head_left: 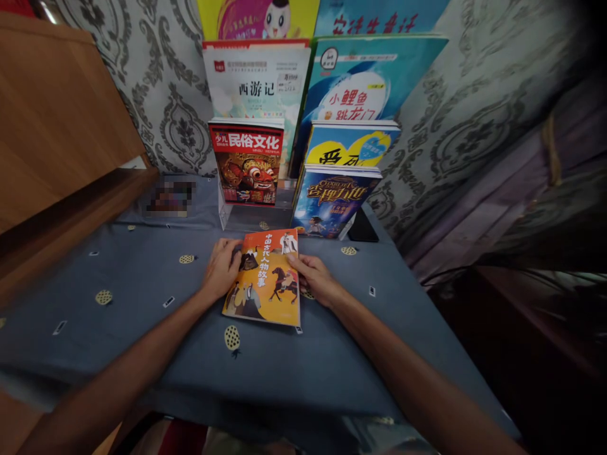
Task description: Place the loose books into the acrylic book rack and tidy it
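Note:
An orange and yellow paperback book [253, 300] with white Chinese characters, a horse and rider and a white-robed figure on its cover lies between my two hands, front side up, low over the table. My left hand [222, 268] grips its left edge, the fingertips partly hidden by the book. On the opposite edge, my right hand [317, 278] has its thumb on the cover and its other fingers curled at the side and underneath. Just beyond stands a clear display rack [230, 219], holding a red book [246, 165] at the left and a blue book [332, 199] at the right.
More books rise in tiers behind, among them a white book [256, 76], a teal book [360, 76] and a yellow-blue book [353, 144]. A black flat object [363, 227] lies right of the rack. A wooden panel [61, 107] borders the blue tablecloth [142, 278] at left.

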